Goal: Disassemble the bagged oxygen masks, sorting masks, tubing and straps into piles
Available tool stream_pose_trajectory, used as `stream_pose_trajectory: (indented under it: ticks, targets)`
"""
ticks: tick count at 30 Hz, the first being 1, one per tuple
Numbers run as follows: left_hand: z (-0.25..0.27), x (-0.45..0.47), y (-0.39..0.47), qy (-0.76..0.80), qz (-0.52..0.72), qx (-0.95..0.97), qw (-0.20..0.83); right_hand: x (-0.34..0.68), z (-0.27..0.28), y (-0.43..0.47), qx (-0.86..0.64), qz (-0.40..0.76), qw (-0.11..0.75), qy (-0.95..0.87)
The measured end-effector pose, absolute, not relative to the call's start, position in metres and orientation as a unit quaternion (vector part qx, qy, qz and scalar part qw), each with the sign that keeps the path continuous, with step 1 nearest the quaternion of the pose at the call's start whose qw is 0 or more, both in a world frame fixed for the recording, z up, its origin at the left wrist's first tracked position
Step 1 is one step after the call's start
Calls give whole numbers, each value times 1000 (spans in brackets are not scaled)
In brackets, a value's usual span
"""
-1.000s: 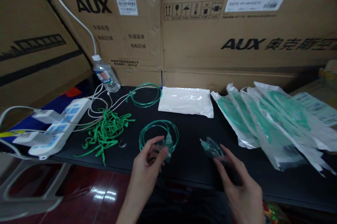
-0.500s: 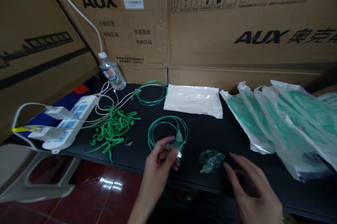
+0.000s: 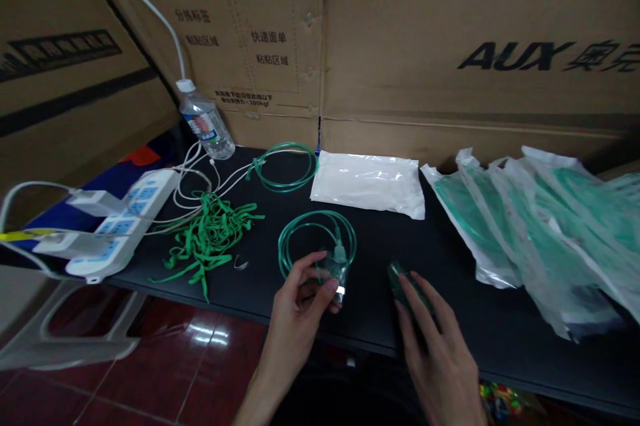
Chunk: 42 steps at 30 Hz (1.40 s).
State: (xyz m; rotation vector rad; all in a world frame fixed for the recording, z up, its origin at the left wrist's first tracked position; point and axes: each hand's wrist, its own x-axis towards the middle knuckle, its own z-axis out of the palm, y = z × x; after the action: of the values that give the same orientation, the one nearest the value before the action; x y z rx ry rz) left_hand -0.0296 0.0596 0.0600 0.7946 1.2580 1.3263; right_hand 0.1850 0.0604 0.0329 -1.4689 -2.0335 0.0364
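Left hand [image 3: 300, 296] at the near edge of the black counter [image 3: 470, 319] — its grip pinches a small clear chamber piece [image 3: 336, 271] between thumb and fingertips, closed on it. That piece sits at the near end of a coiled green tube [image 3: 316, 239] lying flat on the counter just beyond the hand. Right hand [image 3: 430, 346] lies palm down beside it, fingers stretched over a clear green mask [image 3: 400, 277]; fingertips touch it, grip loose and open, not closed round it. The two hands are near each other but apart.

Further left — a tangle of green straps [image 3: 210, 236], then a white power strip [image 3: 120, 226] with cables plugged in. Right side: a row of sealed packets [image 3: 520, 226] with green contents, overlapping. Mid-back, a white plastic bag [image 3: 367, 183] and a second green tube coil [image 3: 286, 166]. Far left back, a water bottle [image 3: 206, 125] leaning against the cardboard boxes [image 3: 450, 46] behind the counter.
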Motion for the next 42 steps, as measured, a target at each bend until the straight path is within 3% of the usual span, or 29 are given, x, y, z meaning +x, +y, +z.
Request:
stream_pose_trajectory:
  ticks: [5, 8, 11, 14, 17, 20, 25, 31, 38, 42]
  targets:
    - [59, -29, 59, 522, 566, 332, 544, 194, 53, 61, -584, -57, 342, -734]
    - [62, -30, 57, 523, 567, 327, 546, 170, 76, 50, -601, -19, 396, -694]
    - [64, -31, 56, 518, 563, 321, 559, 133, 90, 51, -592, 218, 448, -634]
    - [63, -30, 56, 499, 557, 313, 585, 104, 94, 69, -591, 451, 429, -513]
    - [60, -32, 56, 484, 526, 322, 621, 92, 95, 85, -571, 563, 412, -433]
    - [64, -42, 62, 526, 467, 385, 598, 91, 94, 90, -569, 576, 423, -406]
    - [88, -63, 91, 627, 432, 477, 440, 93, 88, 83, -581, 573, 437, -378]
    - [98, -51, 127, 516, 378, 475, 604, 89, 78, 78, -561, 593, 426, -390]
    - [97, -41, 120, 526, 412, 409, 622, 98, 74, 82, -565, 572, 405, -434]
    - [96, -35, 116, 545, 438, 370, 612, 100, 82, 86, -573, 496, 444, -479]
